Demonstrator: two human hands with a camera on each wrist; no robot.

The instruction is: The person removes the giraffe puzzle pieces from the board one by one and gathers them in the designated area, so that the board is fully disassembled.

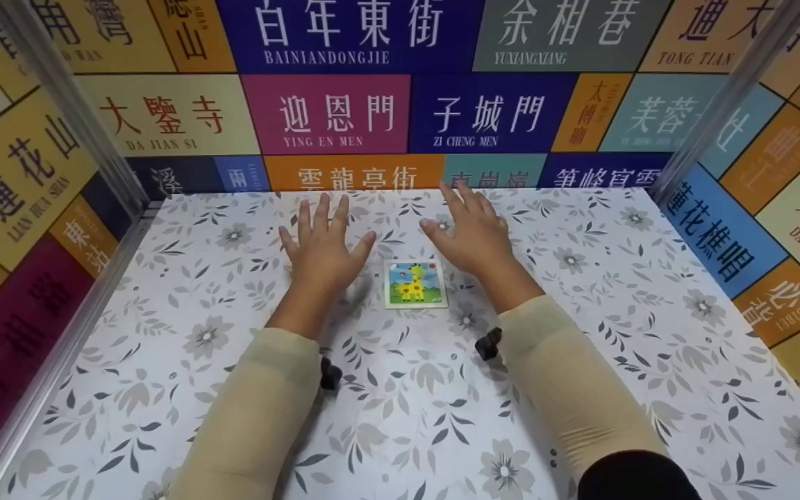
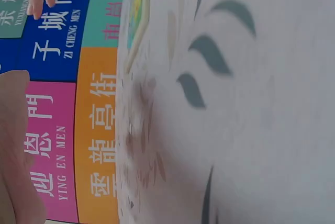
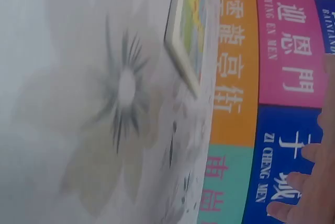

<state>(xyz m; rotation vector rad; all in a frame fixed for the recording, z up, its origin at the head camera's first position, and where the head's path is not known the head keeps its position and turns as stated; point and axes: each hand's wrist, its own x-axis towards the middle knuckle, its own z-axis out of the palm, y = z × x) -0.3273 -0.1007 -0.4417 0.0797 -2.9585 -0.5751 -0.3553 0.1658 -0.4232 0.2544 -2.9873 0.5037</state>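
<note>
A small square picture puzzle board [image 1: 415, 285] with a yellow giraffe lies flat on the table between the two hands. To its left the left hand [image 1: 326, 246] has its fingers spread and straight, holding nothing. The right hand [image 1: 471, 232], fingers likewise extended, is to the right of the board and a little farther back. Neither hand touches the board. In the left wrist view, part of the left hand [image 2: 18, 156] shows at the left edge, and the board's edge [image 2: 140, 25] at the top. The right wrist view shows fingers of the right hand [image 3: 309, 192] and the board's pale side [image 3: 180, 56].
A white tabletop [image 1: 400, 417] with a grey flower and leaf print lies beneath. Colourful panels [image 1: 327, 114] with Chinese place names stand behind and at both sides. Clear corner posts [image 1: 87, 104] rise at the back. Small black devices [image 1: 330, 373] sit at both wrists.
</note>
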